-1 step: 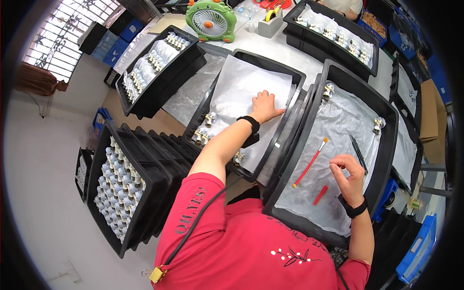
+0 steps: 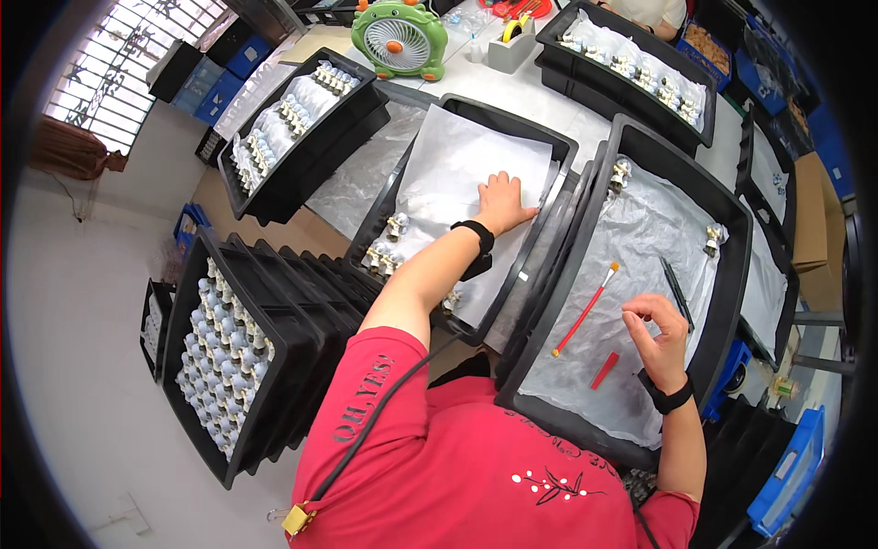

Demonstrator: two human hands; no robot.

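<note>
My left hand (image 2: pixel 501 203) lies on a sheet of white paper (image 2: pixel 448 160) in the middle black tray (image 2: pixel 540 130), fingers spread, nothing held. Small white-and-gold figurines (image 2: pixel 381 260) stand at that tray's near left, partly under the paper's edge. Over the right-hand black tray (image 2: pixel 631 137) hovers my right hand (image 2: pixel 660 337), thumb and fingers curled together; whatever might be between the fingertips is too small to see. Beneath it, on a crinkled translucent liner (image 2: pixel 631 247), are a red-handled brush (image 2: pixel 585 309), a short red strip (image 2: pixel 604 371) and black tweezers (image 2: pixel 675 288). Single figurines (image 2: pixel 621 174) sit near the tray's edges.
Left of me rises a stack of black trays (image 2: pixel 302 339), the top one full of figurines. Other filled trays (image 2: pixel 366 110) stand at the back left and right. On the table are a green fan (image 2: pixel 400 41) and a tape dispenser (image 2: pixel 512 50). Another person (image 2: pixel 649 11) sits beyond.
</note>
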